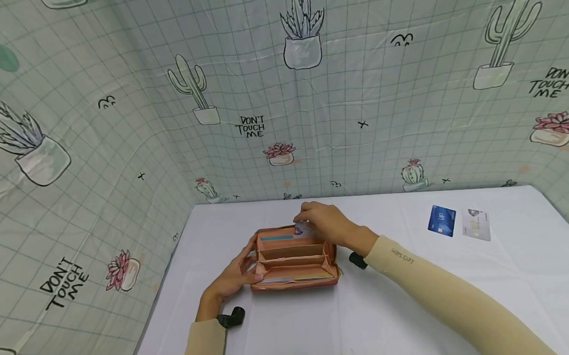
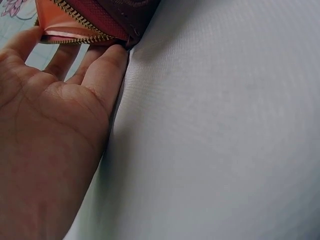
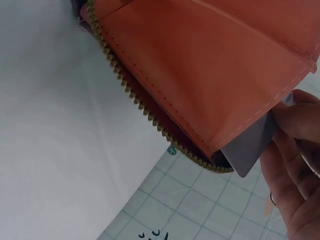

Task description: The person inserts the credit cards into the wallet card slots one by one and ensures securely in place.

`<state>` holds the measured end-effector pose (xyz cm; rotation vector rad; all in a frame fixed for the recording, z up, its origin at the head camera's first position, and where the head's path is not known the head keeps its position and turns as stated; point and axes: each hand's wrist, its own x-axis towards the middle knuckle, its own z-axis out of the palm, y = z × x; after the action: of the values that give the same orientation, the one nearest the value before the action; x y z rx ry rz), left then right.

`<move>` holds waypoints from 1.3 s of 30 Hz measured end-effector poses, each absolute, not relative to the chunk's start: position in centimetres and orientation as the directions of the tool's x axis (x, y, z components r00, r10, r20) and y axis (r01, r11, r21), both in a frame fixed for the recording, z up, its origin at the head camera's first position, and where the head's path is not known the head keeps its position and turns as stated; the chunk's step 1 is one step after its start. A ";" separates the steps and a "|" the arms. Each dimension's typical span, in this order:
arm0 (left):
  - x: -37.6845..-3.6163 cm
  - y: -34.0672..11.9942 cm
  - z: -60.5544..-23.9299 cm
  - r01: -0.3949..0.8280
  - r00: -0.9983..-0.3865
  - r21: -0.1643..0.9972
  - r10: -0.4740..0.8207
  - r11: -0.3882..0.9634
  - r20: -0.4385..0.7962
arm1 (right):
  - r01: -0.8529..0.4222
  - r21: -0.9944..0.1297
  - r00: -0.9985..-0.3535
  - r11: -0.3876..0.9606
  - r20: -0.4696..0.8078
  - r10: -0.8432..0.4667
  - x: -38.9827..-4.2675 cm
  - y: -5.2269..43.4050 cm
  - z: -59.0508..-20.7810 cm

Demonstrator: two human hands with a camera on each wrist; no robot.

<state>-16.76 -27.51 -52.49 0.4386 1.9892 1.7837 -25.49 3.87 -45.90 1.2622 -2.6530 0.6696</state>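
An open pink zip-around wallet (image 1: 293,251) lies on the white table, its divided compartments facing up. My left hand (image 1: 233,276) grips its left end; in the left wrist view the fingers reach along the brass zipper (image 2: 82,40). At the far right part of the wallet, my right hand (image 1: 332,223) pinches a pale card (image 1: 304,229). The right wrist view shows this card (image 3: 248,148) partly behind the pink lining, with thumb and fingers on its outer end. A blue-edged card (image 1: 276,237) shows in the back slot, and more card edges (image 1: 290,278) in the front one.
A blue card (image 1: 442,220) and a silver card (image 1: 476,224) lie side by side on the table (image 1: 393,322), to the right of the wallet. Behind the table hangs a gridded cloth (image 1: 360,152) printed with cacti.
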 end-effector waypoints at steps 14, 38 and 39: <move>-16.7 -27.5 -52.6 -0.061 -0.857 0.991 0.503 0.117 -0.112 | -0.884 -0.212 -0.464 0.417 0.281 -0.840 -25.5 3.8 -46.8; -16.9 -27.5 -52.4 -0.054 -0.858 0.989 0.500 0.138 -0.117 | -0.723 -0.418 -0.664 0.550 0.199 -0.721 -23.7 6.2 -46.6; -16.9 -27.5 -52.4 -0.052 -0.859 0.989 0.498 0.141 -0.117 | -0.721 -0.428 -0.664 0.545 0.198 -0.721 -23.7 6.2 -46.6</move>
<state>-16.90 -27.52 -52.37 0.4269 2.0060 1.7652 -23.72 6.23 -46.64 1.2893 -2.7630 0.7648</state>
